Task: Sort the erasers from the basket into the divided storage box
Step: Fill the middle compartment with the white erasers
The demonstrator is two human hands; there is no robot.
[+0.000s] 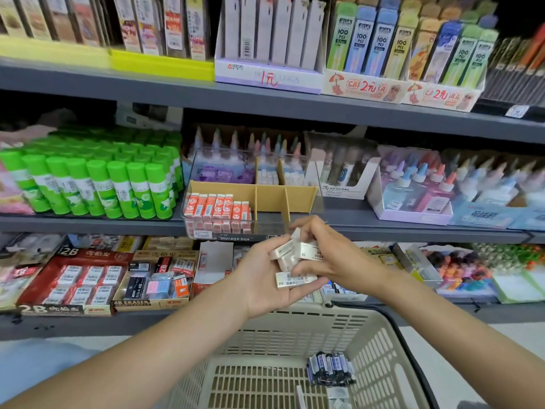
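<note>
Head view: roughly midway by the look of it, orange erasers [217,208] filling the left compartment of the storage box [300,191], white erasers [295,262] grasped in left hand [265,278], pinched by right hand [327,255], basket [380,358] still holding dark packs [330,369].
</note>
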